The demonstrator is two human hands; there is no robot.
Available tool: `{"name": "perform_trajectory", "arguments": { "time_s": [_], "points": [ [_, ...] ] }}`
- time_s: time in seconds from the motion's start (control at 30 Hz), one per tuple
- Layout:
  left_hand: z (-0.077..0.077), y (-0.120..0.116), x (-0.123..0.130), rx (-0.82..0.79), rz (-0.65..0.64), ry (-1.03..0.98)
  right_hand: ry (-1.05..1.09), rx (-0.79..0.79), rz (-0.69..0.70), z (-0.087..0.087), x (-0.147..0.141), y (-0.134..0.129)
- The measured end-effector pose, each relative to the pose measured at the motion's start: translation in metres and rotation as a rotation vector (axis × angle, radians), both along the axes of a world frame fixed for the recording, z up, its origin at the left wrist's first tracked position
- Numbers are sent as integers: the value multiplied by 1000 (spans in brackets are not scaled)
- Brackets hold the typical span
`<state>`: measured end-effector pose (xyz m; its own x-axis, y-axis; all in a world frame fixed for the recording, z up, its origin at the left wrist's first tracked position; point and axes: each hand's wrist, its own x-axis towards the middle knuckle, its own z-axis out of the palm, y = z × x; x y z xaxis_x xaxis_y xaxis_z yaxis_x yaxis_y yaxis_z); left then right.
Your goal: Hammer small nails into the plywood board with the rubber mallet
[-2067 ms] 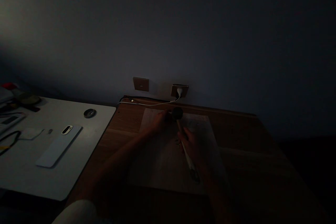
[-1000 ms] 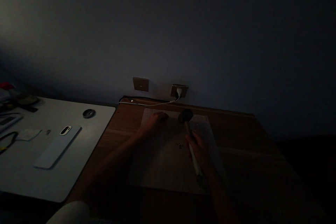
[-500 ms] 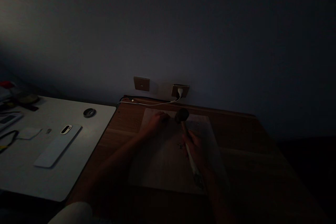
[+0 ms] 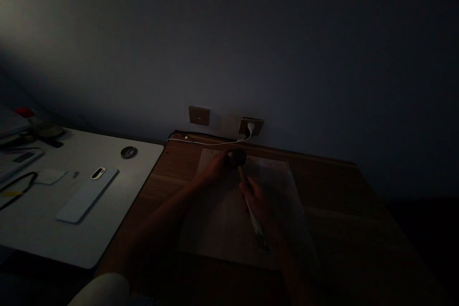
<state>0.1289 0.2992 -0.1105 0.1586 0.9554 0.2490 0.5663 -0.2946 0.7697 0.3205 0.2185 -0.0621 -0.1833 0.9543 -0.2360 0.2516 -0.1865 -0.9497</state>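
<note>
My right hand (image 4: pixel 257 197) is wrapped round the pale handle of a mallet (image 4: pixel 238 157). Its dark head points toward the wall and is right beside the fingers of my left hand (image 4: pixel 216 166). Those fingers are curled at the far part of a thin, pale board or mat (image 4: pixel 215 229). What they hold, if anything, is lost in the dark and behind the mallet head. Whether the head touches the fingers or something under them, I cannot tell.
The mat lies on a wooden desk (image 4: pixel 340 186) against the wall. A white cable (image 4: pixel 215 143) runs along the back edge to a plug in a wall socket (image 4: pixel 256 126). On a white table (image 4: pixel 118 220) at left are a phone (image 4: pixel 88 196) and a tape roll (image 4: pixel 129 152).
My right hand has brought the mallet head leftward, up against my left hand's fingers. The whole view has shifted a little, so the tables appear slightly farther right.
</note>
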Motion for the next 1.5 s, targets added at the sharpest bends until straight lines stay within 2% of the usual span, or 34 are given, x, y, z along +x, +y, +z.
{"name": "perform_trajectory", "arguments": {
  "time_s": [0.13, 0.27, 0.4, 0.47, 0.57, 0.63, 0.7, 0.83, 0.93, 1.03, 1.17, 1.23, 1.3, 1.5],
  "points": [
    [-1, 2, 0, 20, -24, 46, 3, -22, -21, -5, 0, 0],
    [-1, 1, 0, 18, -20, 109, 14, -33, -33, 0, 5, 0],
    [12, -19, 5, 149, -11, 248, 27, -34, -91, 6, 23, -6],
    [22, -36, 13, 267, -151, 393, 36, -44, -147, 8, 33, -9],
    [34, -65, 32, 424, -475, 630, 47, -53, -206, 12, 44, -11],
    [37, -81, 47, 501, -563, 750, 38, -56, -221, 16, 48, -12],
    [36, -92, 58, 547, -568, 806, 22, -54, -220, 19, 50, -13],
    [34, -98, 63, 515, -564, 798, 17, -48, -212, 22, 49, -16],
    [36, -86, 48, 346, -524, 649, 18, -81, -199, 21, 46, -18],
    [35, -64, 23, 144, -361, 443, 34, -87, -207, 20, 42, -17],
    [25, -29, -7, -11, -107, 173, 40, -86, -191, 18, 35, -16],
    [20, -15, -16, -24, -12, 71, 40, -97, -176, 17, 32, -16],
    [16, -6, -21, 9, 38, 74, 37, -99, -166, 17, 30, -17],
    [6, 0, -23, 33, 22, 128, 43, -67, -118, 11, 27, -17]
  ]
}}
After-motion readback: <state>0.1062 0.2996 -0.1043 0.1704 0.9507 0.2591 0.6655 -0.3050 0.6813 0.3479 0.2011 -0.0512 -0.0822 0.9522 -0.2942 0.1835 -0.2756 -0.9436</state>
